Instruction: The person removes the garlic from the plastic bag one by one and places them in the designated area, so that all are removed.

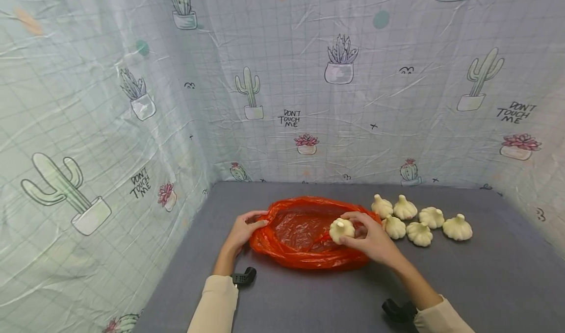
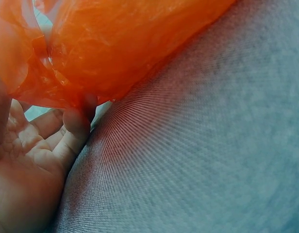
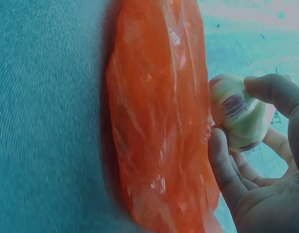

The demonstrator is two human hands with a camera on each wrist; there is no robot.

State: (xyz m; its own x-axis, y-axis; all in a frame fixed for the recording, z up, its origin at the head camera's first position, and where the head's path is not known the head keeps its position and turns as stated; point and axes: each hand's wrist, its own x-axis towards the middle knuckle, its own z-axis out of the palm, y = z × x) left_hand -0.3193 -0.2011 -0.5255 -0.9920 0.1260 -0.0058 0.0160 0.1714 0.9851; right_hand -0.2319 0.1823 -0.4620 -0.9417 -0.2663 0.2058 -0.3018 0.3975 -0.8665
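A red plastic bag (image 1: 304,262) lies on the grey table with its mouth spread wide. At its left side my left hand (image 1: 240,231) pinches the rim between thumb and fingers; the left wrist view shows that hand (image 2: 38,155) below the bag (image 2: 135,43). Over the right part of the opening my right hand (image 1: 372,237) holds a garlic bulb (image 1: 342,231) between thumb and fingers. In the right wrist view the bulb (image 3: 239,114) shows purple streaks and sits beside the bag's wall (image 3: 159,116).
Several more garlic bulbs (image 1: 419,234) stand in a loose group right of the bag. The grey table (image 1: 300,303) meets a curtain (image 1: 273,151) printed with cacti at the back and sides. A black wrist device (image 1: 245,276) is by the left sleeve.
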